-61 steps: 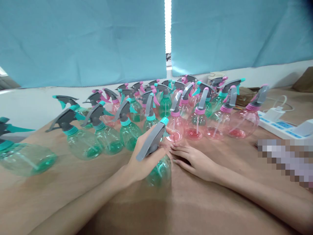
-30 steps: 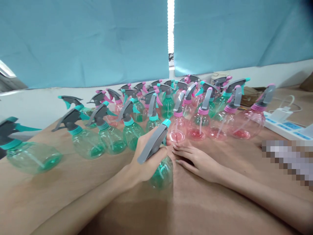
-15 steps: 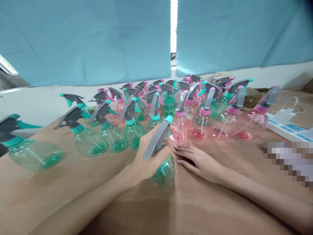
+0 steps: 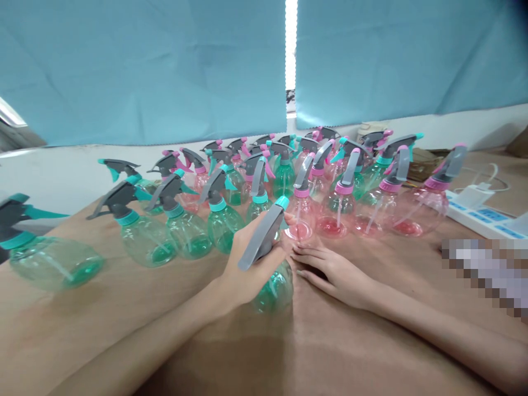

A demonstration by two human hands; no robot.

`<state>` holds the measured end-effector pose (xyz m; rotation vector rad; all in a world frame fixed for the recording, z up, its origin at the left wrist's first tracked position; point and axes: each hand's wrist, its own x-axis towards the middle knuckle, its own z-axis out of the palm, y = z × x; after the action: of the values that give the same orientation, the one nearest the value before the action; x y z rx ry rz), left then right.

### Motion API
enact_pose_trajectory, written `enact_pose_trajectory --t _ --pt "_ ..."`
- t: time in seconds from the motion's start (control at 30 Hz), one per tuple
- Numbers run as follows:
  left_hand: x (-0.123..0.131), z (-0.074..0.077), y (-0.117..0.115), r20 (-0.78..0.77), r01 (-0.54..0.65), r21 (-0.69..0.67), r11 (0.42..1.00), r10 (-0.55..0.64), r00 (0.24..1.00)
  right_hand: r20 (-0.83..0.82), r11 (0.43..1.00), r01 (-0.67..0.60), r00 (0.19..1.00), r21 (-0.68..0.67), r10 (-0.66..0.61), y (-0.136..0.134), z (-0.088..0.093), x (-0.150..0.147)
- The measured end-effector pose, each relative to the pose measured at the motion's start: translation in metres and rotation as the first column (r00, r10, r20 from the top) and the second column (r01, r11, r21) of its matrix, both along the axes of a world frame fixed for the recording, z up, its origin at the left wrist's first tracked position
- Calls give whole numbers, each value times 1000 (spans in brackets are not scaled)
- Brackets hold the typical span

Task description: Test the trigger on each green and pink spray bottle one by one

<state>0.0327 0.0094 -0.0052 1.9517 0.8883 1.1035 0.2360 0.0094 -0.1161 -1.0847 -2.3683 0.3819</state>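
My left hand point(image 4: 249, 261) is wrapped round the neck of a green spray bottle point(image 4: 274, 291) near the middle of the table. Its grey trigger head with a turquoise nozzle sticks up above my fingers, and the clear green body shows below them. My right hand point(image 4: 336, 272) lies palm down on the tabletop just right of that bottle, fingers stretched out and holding nothing. Past my right fingertips stands a pink spray bottle point(image 4: 300, 220). Left of my left hand is another green spray bottle point(image 4: 225, 228).
Several more green and pink spray bottles stand in rows behind, with one green bottle point(image 4: 53, 261) at far left. A white power strip point(image 4: 474, 215) with a plugged-in charger lies at right, near a pixelated patch. Blue curtains point(image 4: 144, 66) hang behind the brown table point(image 4: 350, 352).
The view has shifted very slightly, so everything sits a little further left. My hands and the held spray bottle keep the same pose.
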Motion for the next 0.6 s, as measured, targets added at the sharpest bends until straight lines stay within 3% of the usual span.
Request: enact_pose_trajectory --t 0.6 --pt "0 0 1 -21 -7 8 1000 8 1000 -3 1000 -6 1000 9 6 0 2 0"
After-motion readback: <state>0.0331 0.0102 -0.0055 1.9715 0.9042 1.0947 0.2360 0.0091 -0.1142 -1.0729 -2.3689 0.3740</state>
